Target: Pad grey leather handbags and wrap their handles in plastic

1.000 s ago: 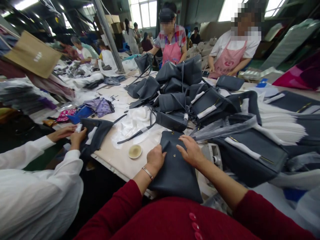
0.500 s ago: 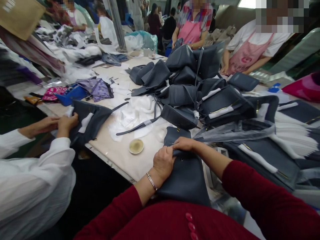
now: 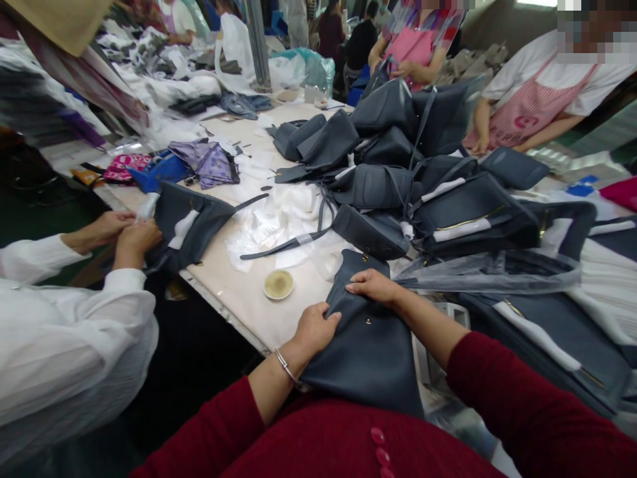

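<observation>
A dark navy leather bag point(image 3: 365, 362) lies flat before me, against my body at the table's edge. It has a small gold clasp near its far end and a gold stud in the middle. My left hand point(image 3: 316, 330), with a silver bangle at the wrist, grips the bag's left edge, thumb on top. Closed on the upper part is my right hand point(image 3: 373, 287), thumb pressing the leather; its fingertips are partly hidden. A shallow dish point(image 3: 279, 284) of yellowish stuff sits left of the bag.
Beyond lies a heap of navy bags point(image 3: 383, 179), with more bags point(image 3: 552, 332) and clear plastic at the right. On the left, a co-worker's hands point(image 3: 134, 239) hold another navy bag point(image 3: 182, 226). A purple umbrella point(image 3: 206, 162) lies behind it. Two people in pink aprons stand across the table.
My hands have moved apart; my left hand slid down to the bag's left edge. The upper part, pinched and bunched before, now lies flatter. The view shifted slightly.
</observation>
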A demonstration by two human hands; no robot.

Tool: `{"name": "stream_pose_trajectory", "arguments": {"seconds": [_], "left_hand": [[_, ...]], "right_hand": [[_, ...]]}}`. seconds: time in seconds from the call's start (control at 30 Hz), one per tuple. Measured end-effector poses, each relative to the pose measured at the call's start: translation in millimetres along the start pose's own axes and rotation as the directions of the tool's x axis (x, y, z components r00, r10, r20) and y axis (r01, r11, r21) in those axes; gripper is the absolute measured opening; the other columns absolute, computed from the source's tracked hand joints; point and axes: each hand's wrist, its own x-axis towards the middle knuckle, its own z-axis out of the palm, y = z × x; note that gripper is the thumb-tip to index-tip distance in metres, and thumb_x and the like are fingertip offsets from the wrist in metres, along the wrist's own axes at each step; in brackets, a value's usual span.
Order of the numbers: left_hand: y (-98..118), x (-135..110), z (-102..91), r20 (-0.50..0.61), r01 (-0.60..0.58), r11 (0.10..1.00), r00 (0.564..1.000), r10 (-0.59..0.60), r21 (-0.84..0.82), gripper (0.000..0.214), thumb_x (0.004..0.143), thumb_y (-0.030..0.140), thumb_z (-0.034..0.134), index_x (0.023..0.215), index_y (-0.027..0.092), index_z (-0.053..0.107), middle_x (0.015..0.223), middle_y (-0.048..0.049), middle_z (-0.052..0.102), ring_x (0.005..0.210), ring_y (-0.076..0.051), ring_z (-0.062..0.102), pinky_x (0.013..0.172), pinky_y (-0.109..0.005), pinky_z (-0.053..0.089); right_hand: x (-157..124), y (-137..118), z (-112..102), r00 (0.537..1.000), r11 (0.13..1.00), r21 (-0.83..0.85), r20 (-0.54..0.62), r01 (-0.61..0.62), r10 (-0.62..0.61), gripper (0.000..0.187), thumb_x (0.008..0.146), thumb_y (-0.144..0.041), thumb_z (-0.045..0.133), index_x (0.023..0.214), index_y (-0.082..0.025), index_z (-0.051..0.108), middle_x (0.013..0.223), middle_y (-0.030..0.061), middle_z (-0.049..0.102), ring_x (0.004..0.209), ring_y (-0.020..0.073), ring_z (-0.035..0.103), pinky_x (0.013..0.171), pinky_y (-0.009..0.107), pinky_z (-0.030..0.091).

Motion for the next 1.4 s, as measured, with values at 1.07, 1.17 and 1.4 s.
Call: {"name": "stream_pose_trajectory", "arguments": {"seconds": [1.07,1.17,1.4], "left_hand": [[-37,-61,-22.4,0.299,0.067,0.985,0.947,-0.113,0.16,0.021,0.08,0.039,0.059,0.081,0.019,0.065,0.074,-0.0028,0.068,0.069,-0.018,0.063,0.06,-0.026,0.042],[-23,-35,-22.0,0.262,-0.013,0.936,0.961,-0.086,0.353,0.035,0.081,0.052,0.057,0.082,0.018,0.066,0.078,-0.0079,0.069,0.074,-0.023,0.065,0.063,-0.029,0.043],[19,24,8.7,0.007,-0.058,0.821,0.998,0.065,0.568,0.044,0.089,0.052,0.047,0.108,0.015,0.059,0.101,-0.0168,0.068,0.093,-0.029,0.066,0.076,-0.034,0.045]], "right_hand": [[54,38,22,0.979,0.822,-0.557,-0.07,0.119,-0.189,0.028,0.083,-0.041,0.06,0.076,-0.016,0.07,0.07,0.0018,0.065,0.067,0.0151,0.055,0.064,0.025,0.037],[54,38,23,0.973,0.825,-0.552,-0.096,0.123,-0.209,0.027,0.083,-0.04,0.061,0.079,-0.016,0.071,0.072,0.0023,0.067,0.07,0.0155,0.056,0.064,0.024,0.037],[10,13,11,0.908,0.728,-0.668,-0.195,0.155,-0.372,0.029,0.087,-0.039,0.06,0.105,-0.018,0.069,0.108,0.0094,0.069,0.101,0.0242,0.06,0.088,0.033,0.042]]}}
